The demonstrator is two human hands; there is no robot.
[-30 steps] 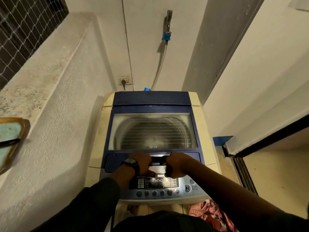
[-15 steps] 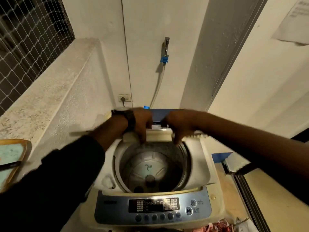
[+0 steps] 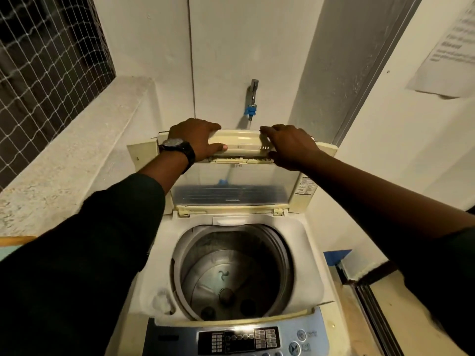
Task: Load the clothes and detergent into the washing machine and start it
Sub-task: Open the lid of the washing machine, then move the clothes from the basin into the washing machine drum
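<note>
- left hand [image 3: 195, 140] is clamped on the lid [image 3: 241, 143], fingers curled over its top edge, thumb pressed flat along the cream front bar. It sits at the bar's 9 o'clock end.
- there's a black watch [image 3: 177, 148] on that wrist, with a dark sleeve behind it.
- right hand [image 3: 290, 146] holds the same bar at its 3 o'clock end, fingers hooked over the top and thumb tucked under the lower edge. So both hands are gripping the lid, 1 each side.
- the lid is swung up and stands roughly upright at the back of the washing machine [image 3: 309, 253], at 12 o'clock from the drum [image 3: 231, 273]. Its see-through panel faces the camera.
- the drum is wide open right below the hands, dead centre, and you can see the metal agitator plate at the bottom.
- control panel [image 3: 244, 340] runs along the machine's front edge at 6 o'clock, blue-grey, with a dark display and round buttons.
- past the lid at 12 o'clock, a tap [image 3: 254, 87] comes out of the wall with a blue connector [image 3: 250, 110] under it.
- a rough concrete ledge [image 3: 77, 150] is at 9 o'clock, with a mesh window [image 3: 46, 60] above it at 10 o'clock.
- a paper notice [image 3: 449, 47] hangs on the wall at 2 o'clock, too blurry to read.
</note>
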